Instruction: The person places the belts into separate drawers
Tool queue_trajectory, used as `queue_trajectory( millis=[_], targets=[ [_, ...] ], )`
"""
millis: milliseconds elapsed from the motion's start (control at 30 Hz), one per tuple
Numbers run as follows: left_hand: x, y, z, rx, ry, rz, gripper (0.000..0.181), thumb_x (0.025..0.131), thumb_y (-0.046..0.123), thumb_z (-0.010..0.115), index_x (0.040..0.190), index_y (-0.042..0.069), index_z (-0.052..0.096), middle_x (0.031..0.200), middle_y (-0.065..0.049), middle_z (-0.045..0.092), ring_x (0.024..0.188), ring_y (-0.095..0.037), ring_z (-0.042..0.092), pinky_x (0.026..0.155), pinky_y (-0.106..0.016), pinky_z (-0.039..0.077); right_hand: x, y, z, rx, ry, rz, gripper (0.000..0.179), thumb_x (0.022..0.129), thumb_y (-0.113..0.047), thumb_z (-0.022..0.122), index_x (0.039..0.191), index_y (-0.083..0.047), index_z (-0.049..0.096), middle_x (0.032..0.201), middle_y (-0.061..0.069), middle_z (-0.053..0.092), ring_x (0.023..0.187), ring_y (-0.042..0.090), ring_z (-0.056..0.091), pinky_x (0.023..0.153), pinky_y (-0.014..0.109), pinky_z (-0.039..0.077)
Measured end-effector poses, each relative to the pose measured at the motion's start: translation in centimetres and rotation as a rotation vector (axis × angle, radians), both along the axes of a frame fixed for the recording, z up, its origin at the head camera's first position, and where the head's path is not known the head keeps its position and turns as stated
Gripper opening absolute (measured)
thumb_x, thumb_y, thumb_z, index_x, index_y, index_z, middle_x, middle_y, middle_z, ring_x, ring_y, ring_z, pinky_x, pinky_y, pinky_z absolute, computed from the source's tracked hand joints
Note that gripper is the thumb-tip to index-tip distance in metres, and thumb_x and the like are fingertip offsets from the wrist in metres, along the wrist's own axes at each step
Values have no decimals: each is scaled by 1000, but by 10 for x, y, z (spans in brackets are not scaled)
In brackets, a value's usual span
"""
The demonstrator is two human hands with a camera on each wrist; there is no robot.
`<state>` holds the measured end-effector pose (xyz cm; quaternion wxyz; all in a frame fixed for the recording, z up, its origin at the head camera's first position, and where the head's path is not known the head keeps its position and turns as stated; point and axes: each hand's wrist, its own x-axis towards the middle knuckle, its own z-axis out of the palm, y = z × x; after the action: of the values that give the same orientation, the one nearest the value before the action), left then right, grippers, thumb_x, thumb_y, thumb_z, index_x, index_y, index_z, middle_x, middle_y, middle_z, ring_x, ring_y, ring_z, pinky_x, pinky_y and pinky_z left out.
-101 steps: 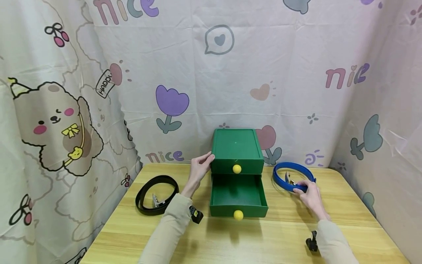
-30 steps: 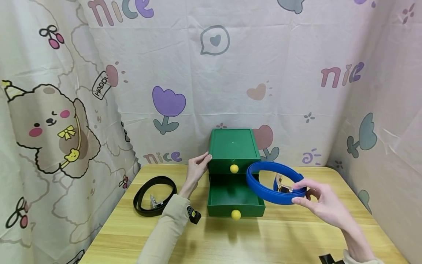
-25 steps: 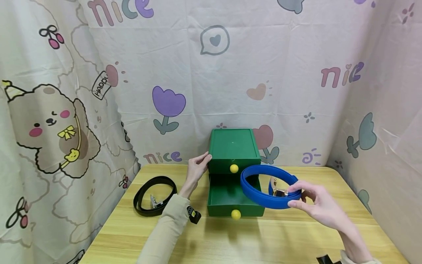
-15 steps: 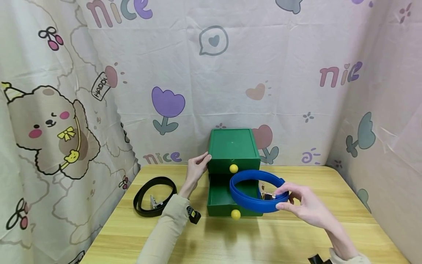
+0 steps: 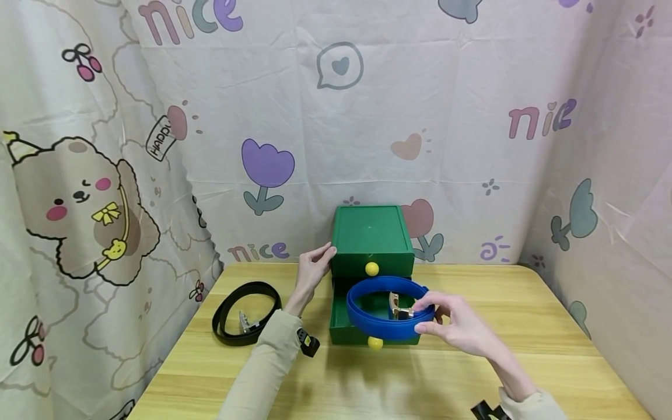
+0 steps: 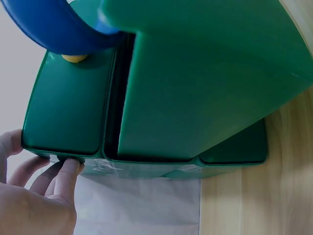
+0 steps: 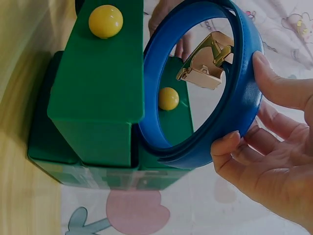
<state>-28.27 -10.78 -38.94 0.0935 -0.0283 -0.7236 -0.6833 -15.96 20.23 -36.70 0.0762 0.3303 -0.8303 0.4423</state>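
Observation:
In the head view my right hand (image 5: pixel 454 324) pinches a coiled blue belt (image 5: pixel 367 326) at its right side, thumb and fingers on the strap. The belt hangs above the pulled-out drawer (image 5: pixel 341 333) of a green drawer cabinet (image 5: pixel 373 230), overlapping it in this view. Its gold buckle (image 7: pixel 208 61) points into the coil. My left hand (image 5: pixel 311 271) holds the cabinet's upper left front corner; the left wrist view shows bent fingers (image 6: pixel 66 178) against its side. A yellow knob (image 5: pixel 375 343) shows on the pulled-out drawer's front, another knob (image 5: pixel 371 269) on the closed top drawer.
A coiled black belt (image 5: pixel 220 326) with a silver buckle (image 5: pixel 247 322) lies left of the cabinet, close by my left forearm. The wooden table (image 5: pixel 472 385) extends under everything. A patterned cloth (image 5: pixel 336 146) hangs behind and along both sides.
My right hand has lifted the blue belt off the table on the right and carried it left over the pulled-out drawer. The left hand stays at the cabinet's corner.

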Motion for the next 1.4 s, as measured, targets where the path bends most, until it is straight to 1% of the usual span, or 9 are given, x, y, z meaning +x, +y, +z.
queue_trajectory(
  millis=[167,367,500,700,867,1033,1233,1400],
  targets=[
    [0,0,0,0,-5,0,42,98,27,67,135,8,65,137,-16,65,123,-26,63,102,-41,54,-8,-7,-5,26,-37,-18,16,88,-14,78,103,-10,72,92,1,69,78,3,53,62,20,46],
    [1,0,1,-11,-7,6,42,98,29,67,135,10,65,137,-15,65,124,-28,63,101,-41,54,-17,-13,-11,35,-64,-20,18,88,-17,77,103,-9,72,94,3,70,78,4,53,63,21,46],
    [-1,0,0,-3,-11,1,41,98,28,67,135,10,65,136,-15,65,125,-28,62,102,-42,54,-21,-18,-15,37,-70,-18,18,88,-16,78,103,-9,72,94,4,71,77,3,53,63,22,47],
    [0,-1,0,4,-7,-9,43,98,28,67,136,9,64,137,-16,64,127,-29,61,104,-44,52,-27,-25,-18,38,-107,-13,20,88,-18,78,105,-8,73,98,6,72,79,5,55,64,21,48],
    [0,0,0,8,-9,-14,44,98,29,67,136,9,64,138,-16,64,127,-30,61,104,-44,52,-31,-28,-21,25,-105,-17,21,89,-18,77,105,-6,73,101,9,72,84,5,55,67,22,49],
    [0,0,-1,6,-2,-14,44,98,29,67,136,9,64,138,-17,63,128,-30,61,104,-44,51,-34,-28,-24,26,-116,-26,20,89,-18,77,105,-6,73,102,9,72,84,5,54,67,22,48],
    [-1,0,-1,8,-5,-12,41,99,26,66,135,8,64,137,-16,64,127,-29,61,103,-44,52,-40,-29,-28,39,-123,-46,21,90,-18,76,106,-6,73,103,9,72,86,8,54,68,23,49],
    [0,1,0,6,-4,-6,41,98,26,66,135,7,64,138,-16,64,126,-29,62,102,-44,53,-45,-30,-33,51,-113,-47,21,90,-18,76,107,-5,73,104,10,72,86,10,54,68,22,47]
  ],
)
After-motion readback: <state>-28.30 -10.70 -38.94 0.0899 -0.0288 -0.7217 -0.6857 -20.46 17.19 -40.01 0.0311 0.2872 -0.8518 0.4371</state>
